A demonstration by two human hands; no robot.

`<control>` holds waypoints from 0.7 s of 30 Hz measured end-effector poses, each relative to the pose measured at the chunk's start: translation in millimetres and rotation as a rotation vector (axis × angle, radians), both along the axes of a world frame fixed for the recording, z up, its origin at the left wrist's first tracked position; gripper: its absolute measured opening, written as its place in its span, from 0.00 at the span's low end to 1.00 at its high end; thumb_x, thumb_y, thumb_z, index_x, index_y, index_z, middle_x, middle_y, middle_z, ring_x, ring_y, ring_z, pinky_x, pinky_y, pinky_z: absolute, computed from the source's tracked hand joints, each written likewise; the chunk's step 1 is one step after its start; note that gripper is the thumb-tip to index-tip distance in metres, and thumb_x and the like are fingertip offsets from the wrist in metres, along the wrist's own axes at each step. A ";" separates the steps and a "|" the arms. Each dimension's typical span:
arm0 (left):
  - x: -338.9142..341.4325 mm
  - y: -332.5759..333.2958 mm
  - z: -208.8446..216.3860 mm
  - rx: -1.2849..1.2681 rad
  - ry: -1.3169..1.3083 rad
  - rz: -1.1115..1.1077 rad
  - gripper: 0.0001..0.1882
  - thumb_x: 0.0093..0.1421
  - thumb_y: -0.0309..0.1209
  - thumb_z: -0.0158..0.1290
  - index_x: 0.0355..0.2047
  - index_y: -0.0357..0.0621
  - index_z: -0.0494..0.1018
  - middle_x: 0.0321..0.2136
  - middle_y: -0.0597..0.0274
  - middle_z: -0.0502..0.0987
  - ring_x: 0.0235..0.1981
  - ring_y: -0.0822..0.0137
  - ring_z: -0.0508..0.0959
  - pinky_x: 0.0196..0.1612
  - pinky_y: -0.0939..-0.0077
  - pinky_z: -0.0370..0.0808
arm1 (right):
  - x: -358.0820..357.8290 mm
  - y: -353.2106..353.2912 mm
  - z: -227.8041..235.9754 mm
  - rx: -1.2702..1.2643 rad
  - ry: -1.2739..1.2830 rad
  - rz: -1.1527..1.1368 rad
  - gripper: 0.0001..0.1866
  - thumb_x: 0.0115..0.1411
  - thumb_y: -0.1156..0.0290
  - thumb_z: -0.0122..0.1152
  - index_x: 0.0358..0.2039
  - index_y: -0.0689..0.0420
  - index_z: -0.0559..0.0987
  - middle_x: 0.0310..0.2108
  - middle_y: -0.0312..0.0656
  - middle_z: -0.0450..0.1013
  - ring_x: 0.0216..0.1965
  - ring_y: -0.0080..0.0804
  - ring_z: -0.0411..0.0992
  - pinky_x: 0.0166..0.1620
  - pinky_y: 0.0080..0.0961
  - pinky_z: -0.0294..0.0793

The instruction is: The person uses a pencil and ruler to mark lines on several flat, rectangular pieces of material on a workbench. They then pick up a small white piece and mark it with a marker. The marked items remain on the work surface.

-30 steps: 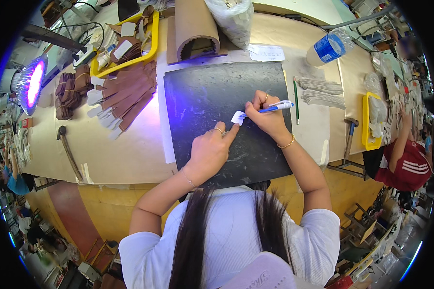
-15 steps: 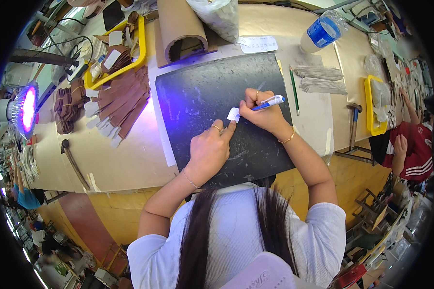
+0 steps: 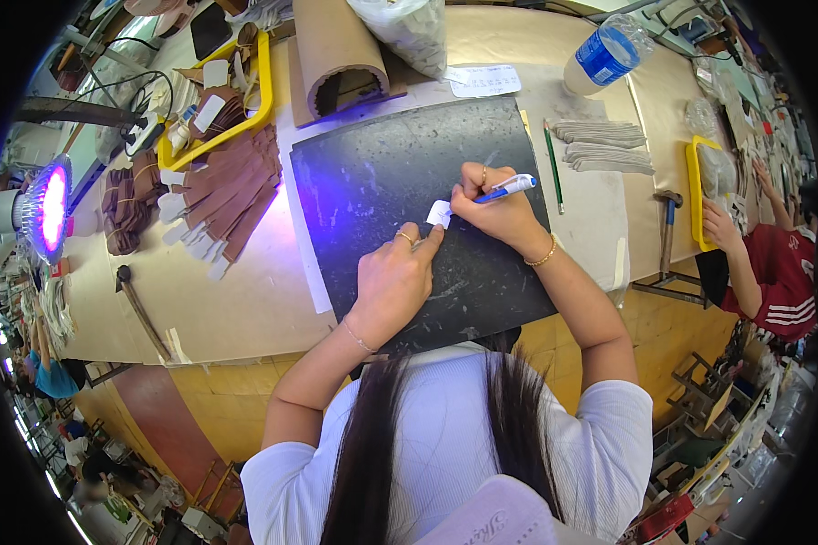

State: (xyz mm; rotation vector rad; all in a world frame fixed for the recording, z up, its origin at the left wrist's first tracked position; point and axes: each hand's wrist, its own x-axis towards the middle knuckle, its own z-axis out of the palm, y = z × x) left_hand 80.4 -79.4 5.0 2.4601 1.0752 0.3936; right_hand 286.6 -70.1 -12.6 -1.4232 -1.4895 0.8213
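Note:
A small white tag (image 3: 439, 213) lies on the dark rubber mat (image 3: 373, 173) in front of me. My left hand (image 3: 395, 277) rests on the mat, its index finger reaching out and pressing the tag's lower edge; nothing is gripped in it. Just right of the tag, my right hand (image 3: 495, 211) is closed around a blue-and-white pen (image 3: 511, 187). The pen's writing tip is hidden by my fingers, which touch the tag's right side. Faint marks show on the tag.
Left are brown leather strips (image 3: 232, 200), a yellow tray (image 3: 266, 91), a glowing purple lamp (image 3: 53, 207) and a hammer (image 3: 141, 309). Right lie a green pencil (image 3: 553, 168), grey strips (image 3: 604, 145), a bottle (image 3: 600, 59) and another hammer (image 3: 668, 232). A co-worker in red (image 3: 782, 282) sits far right.
My right hand and the pen have shifted very slightly; my left finger stays on the tag. At the far right, the co-worker's hand has moved up to the yellow tray there.

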 end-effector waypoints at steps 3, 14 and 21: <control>-0.5 0.6 0.2 -0.018 -0.023 0.001 0.18 0.57 0.24 0.57 0.48 0.50 0.81 0.29 0.60 0.71 0.25 0.60 0.78 0.28 0.67 0.76 | 1.0 -0.7 -5.0 0.011 0.001 0.003 0.19 0.56 0.77 0.67 0.19 0.59 0.64 0.14 0.36 0.62 0.17 0.19 0.58 0.22 0.24 0.60; -30.3 26.8 -10.8 -1.381 -0.960 0.252 0.23 0.69 0.25 0.51 0.62 0.34 0.65 0.49 0.51 0.77 0.43 0.60 0.82 0.46 0.70 0.80 | 0.7 -11.0 12.8 0.114 -0.709 0.171 0.27 0.54 0.56 0.71 0.55 0.42 0.80 0.64 0.39 0.69 0.70 0.49 0.58 0.65 0.55 0.57; -26.5 26.7 -14.3 -1.401 -0.979 0.275 0.21 0.68 0.25 0.54 0.59 0.31 0.67 0.46 0.45 0.80 0.45 0.57 0.84 0.48 0.71 0.83 | 18.4 25.5 10.1 0.006 -0.787 0.107 0.32 0.48 0.49 0.74 0.55 0.36 0.79 0.59 0.37 0.69 0.63 0.46 0.61 0.59 0.53 0.55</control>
